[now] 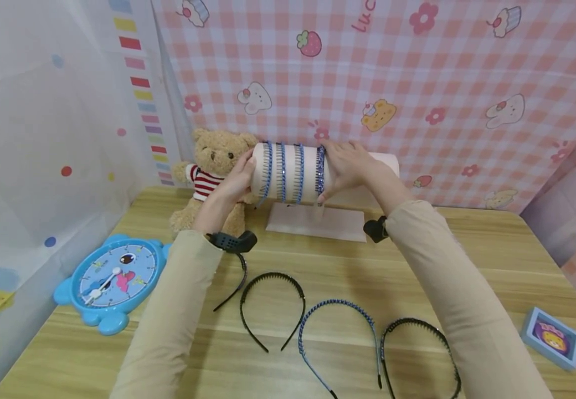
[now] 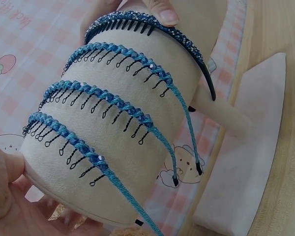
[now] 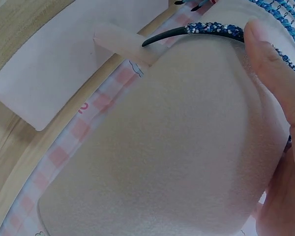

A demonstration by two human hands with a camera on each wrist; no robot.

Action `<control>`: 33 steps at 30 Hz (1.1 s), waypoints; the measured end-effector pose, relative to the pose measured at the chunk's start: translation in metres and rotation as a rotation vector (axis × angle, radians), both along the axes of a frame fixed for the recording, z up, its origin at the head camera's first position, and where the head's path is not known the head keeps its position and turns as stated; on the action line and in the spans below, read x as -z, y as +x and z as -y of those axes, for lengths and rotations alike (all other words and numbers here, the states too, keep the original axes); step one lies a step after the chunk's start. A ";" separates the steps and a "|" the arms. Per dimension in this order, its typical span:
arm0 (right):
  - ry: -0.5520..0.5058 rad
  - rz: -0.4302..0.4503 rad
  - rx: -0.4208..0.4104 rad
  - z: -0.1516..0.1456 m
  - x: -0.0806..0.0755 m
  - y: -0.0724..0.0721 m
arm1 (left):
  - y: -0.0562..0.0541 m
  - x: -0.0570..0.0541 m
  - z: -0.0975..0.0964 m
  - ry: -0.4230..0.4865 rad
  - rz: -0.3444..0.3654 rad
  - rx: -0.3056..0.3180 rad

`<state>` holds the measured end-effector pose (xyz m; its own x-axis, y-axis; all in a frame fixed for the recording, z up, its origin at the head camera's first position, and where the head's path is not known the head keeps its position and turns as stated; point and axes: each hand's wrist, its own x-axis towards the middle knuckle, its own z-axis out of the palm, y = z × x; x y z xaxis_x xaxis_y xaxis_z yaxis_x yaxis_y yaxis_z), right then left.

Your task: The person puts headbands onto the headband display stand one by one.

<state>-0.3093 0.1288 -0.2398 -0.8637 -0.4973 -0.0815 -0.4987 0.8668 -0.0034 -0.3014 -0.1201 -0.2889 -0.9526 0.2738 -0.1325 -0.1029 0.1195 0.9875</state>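
A pale, padded headband stand [image 1: 310, 174] has a thick roll on a short post above a flat base [image 1: 293, 221]. Around its left part sit three blue braided headbands [image 2: 98, 101] with looped wire teeth. Beside them is a dark headband [image 2: 125, 18] covered in blue and silver glitter. My left hand [image 1: 237, 180] holds the roll's left end, its fingers reaching under the rim. With my right hand [image 1: 351, 163], I grip the glittery headband over the roll, thumb on the front and fingers at the top back. The roll hides parts of those fingers.
More headbands, black [image 1: 274, 275] and blue [image 1: 338, 302], lie along the wooden table's front. A teddy bear [image 1: 223, 151] sits behind my left hand. A blue toy clock [image 1: 118, 277] is at left, a small blue frame [image 1: 552, 338] at right.
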 end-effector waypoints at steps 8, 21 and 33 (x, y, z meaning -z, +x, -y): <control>0.052 -0.017 -0.010 0.003 0.001 -0.002 | 0.002 0.001 0.001 0.004 0.003 -0.013; 0.063 -0.022 0.002 0.003 0.001 -0.005 | 0.003 -0.001 -0.001 0.010 -0.003 -0.009; 0.076 -0.040 -0.001 0.004 0.002 -0.005 | 0.001 0.000 -0.001 0.012 0.008 -0.012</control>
<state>-0.3148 0.1248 -0.2416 -0.8665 -0.4920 -0.0843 -0.4981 0.8632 0.0823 -0.3006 -0.1189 -0.2893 -0.9549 0.2636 -0.1366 -0.1119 0.1068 0.9880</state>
